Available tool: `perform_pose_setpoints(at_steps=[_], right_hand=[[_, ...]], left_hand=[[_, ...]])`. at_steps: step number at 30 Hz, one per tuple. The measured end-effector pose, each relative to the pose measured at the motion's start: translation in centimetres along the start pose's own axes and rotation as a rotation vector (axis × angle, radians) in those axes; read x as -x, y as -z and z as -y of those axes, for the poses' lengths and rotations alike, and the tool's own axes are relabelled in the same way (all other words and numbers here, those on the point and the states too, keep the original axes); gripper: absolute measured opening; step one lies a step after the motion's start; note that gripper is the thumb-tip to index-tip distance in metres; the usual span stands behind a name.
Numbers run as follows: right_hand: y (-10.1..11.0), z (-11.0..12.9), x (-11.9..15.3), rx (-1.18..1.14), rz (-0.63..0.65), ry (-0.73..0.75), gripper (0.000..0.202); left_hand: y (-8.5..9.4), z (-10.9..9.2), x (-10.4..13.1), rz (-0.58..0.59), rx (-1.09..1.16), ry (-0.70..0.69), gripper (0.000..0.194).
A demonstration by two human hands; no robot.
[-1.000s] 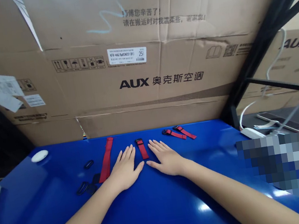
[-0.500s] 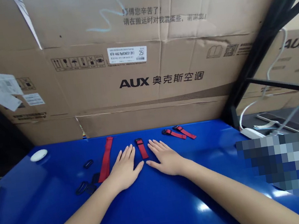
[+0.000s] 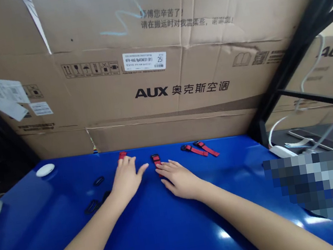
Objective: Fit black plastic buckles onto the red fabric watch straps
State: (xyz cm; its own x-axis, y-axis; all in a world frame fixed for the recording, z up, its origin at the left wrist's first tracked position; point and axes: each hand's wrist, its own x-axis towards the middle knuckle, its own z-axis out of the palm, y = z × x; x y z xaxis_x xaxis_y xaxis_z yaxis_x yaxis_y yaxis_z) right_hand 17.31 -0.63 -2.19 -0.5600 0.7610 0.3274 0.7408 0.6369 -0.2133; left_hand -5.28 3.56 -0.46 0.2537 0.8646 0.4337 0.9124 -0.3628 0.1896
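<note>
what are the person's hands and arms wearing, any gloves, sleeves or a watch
The left hand and right hand are bare, without gloves; no rings show. The left forearm and right forearm show no sleeve, watch or bracelet as far as the picture reaches.

Long red strap (image 3: 122,154) mostly unseen behind left grip (image 3: 124,178), short red strap (image 3: 156,160) partly behind right grip (image 3: 180,180)
</note>
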Motion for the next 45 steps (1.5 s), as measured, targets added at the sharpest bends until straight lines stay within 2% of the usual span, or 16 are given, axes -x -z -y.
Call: perform_pose_setpoints(at_steps=[1,3,7,9,11,14,17,22,25,28,31,33,36,39,42,45], right_hand=[[0.0,-0.1,0.0,0.005,0.003,-0.016,0.047],[0.3,-0.7,0.2,0.018,0.013,-0.085,0.048],[1.5,-2.9,0.8,0.074,0.043,-0.301,0.046],[2.3,-4.2,1.3,0.130,0.055,-0.419,0.045],[3.0,-5.2,1.7,0.204,0.056,-0.514,0.041],[3.8,-6.1,2.1,0.282,0.068,-0.598,0.037],[4.4,-5.9,1.9,0.336,0.116,-0.598,0.036],[5.1,-3.8,0.0,0.381,0.215,-0.594,0.031],[4.3,-2.2,-1.6,0.217,0.101,-0.470,0.045],[2.4,-0.9,-2.8,0.037,-0.071,-0.188,0.064],[1.1,-0.6,-2.8,-0.006,-0.109,-0.010,0.031],[1.1,-1.2,-2.2,0.010,-0.033,-0.004,0.026],[2.4,-2.7,-0.6,0.029,0.065,-0.122,0.022],[3.4,-3.5,0.4,-0.047,0.126,-0.225,0.019],[3.1,-2.4,0.3,-0.166,0.086,-0.220,0.024],[1.7,-0.5,-0.7,-0.270,0.089,-0.196,0.033]], left_hand=[[0.5,0.6,-0.4,-0.050,-0.056,0.055,0.062],[1.5,2.1,-0.9,-0.049,-0.182,0.171,0.061],[2.2,4.7,-1.4,0.211,-0.306,0.383,0.060],[2.2,5.4,-1.6,0.344,-0.258,0.421,0.048],[2.4,5.5,-1.8,0.408,-0.204,0.428,0.037],[3.0,5.1,-2.0,0.381,-0.164,0.451,0.028],[3.4,4.7,-1.8,0.315,-0.127,0.461,0.025],[2.7,3.5,-1.1,0.249,-0.056,0.271,0.006],[1.9,1.5,-0.3,0.191,-0.036,0.070,0.011],[1.0,-1.1,0.8,0.138,-0.019,-0.165,0.016],[0.5,-3.0,1.3,0.109,0.041,-0.335,0.015],[0.8,-3.0,1.1,0.105,0.091,-0.333,0.014],[2.6,-0.6,-0.2,0.087,0.089,-0.187,0.017],[5.2,4.1,-1.5,0.079,-0.002,0.074,0.013],[6.9,9.0,-1.9,0.247,-0.045,0.341,0.004],[6.8,12.0,-1.7,0.431,-0.010,0.475,0.017]])
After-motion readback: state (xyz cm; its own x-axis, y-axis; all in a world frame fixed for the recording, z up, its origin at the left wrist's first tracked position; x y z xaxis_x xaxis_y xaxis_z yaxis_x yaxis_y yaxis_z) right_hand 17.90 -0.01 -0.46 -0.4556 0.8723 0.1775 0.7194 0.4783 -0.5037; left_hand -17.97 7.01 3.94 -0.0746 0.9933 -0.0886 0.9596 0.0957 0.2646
